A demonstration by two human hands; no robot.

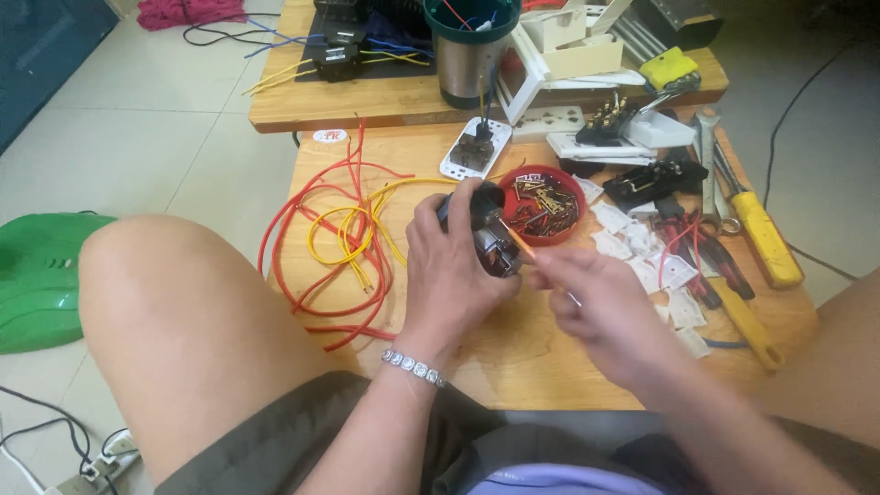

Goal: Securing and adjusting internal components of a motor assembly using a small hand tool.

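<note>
My left hand [451, 268] grips a small dark electric motor [490, 240] with copper windings, held above the low wooden table [513, 357]. My right hand [600, 307] holds a thin orange-handled screwdriver [524, 246], whose tip touches the motor. A silver bracelet [413, 368] sits on my left wrist. A red bowl [550, 206] with several small brass parts stands just behind the motor.
Red and yellow wires [344, 240] lie looped on the table's left. Yellow-handled tools [765, 240], red-handled pliers [701, 261] and white switch plates [665, 275] lie at the right. A steel cup [467, 55], sockets and a white frame stand behind. A green plastic piece [41, 275] lies on the floor.
</note>
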